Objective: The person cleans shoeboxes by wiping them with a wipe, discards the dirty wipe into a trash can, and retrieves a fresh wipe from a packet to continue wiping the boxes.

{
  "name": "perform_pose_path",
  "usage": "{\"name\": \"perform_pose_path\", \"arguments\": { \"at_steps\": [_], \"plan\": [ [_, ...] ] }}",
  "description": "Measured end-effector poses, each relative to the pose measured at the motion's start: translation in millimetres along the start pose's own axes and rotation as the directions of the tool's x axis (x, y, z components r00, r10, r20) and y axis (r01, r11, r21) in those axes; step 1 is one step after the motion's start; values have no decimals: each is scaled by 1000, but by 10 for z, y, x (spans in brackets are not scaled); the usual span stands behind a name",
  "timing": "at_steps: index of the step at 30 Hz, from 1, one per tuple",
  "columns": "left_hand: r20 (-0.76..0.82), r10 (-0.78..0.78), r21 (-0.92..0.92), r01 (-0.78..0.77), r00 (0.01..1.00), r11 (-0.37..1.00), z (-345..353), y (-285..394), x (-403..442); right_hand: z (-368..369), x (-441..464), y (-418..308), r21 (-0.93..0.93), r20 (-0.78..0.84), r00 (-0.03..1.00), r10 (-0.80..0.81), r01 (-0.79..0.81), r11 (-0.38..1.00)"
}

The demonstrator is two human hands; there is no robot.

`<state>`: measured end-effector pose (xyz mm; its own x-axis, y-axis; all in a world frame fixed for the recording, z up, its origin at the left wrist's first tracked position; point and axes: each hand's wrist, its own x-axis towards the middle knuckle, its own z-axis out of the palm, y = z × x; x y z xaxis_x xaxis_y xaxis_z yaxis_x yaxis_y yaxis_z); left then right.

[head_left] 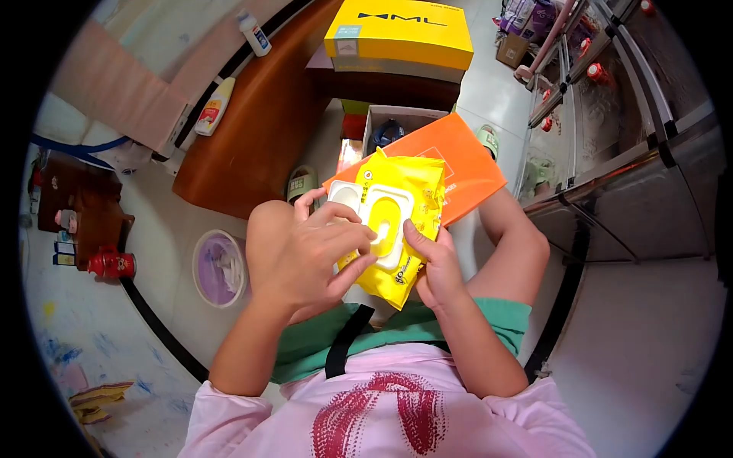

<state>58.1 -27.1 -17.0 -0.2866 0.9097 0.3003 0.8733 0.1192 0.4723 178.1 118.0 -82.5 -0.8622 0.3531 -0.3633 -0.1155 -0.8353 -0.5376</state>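
A yellow pack of wipes (424,179) with a white plastic frame lies over the orange box lid (477,164) above my lap. Its white flip lid (345,195) stands open toward the left. My right hand (437,263) grips the pack's right edge, thumb on top near the frame. Over the left side of the pack is my left hand (309,248), its fingers bent toward the opening. Whether its fingertips touch anything in the opening cannot be made out.
A yellow shoe box (401,30) stands ahead, with an open box (397,122) below it. At the left are a lidless bin (219,267), a red jug (112,263) and two bottles on a brown ledge (252,114). Glass-fronted cabinets (611,114) line the right.
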Motion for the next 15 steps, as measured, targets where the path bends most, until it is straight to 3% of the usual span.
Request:
{"name": "perform_pose_path", "arguments": {
  "at_steps": [5,15],
  "plan": [
    [-145,-278,52,288,950,956,255,30,-33,90,-41,77,-50,-33,998,-57,55,997],
    [-207,-260,218,303,943,928,332,81,26,121,-84,261,-202,-20,983,-181,174,964]
  ]
}}
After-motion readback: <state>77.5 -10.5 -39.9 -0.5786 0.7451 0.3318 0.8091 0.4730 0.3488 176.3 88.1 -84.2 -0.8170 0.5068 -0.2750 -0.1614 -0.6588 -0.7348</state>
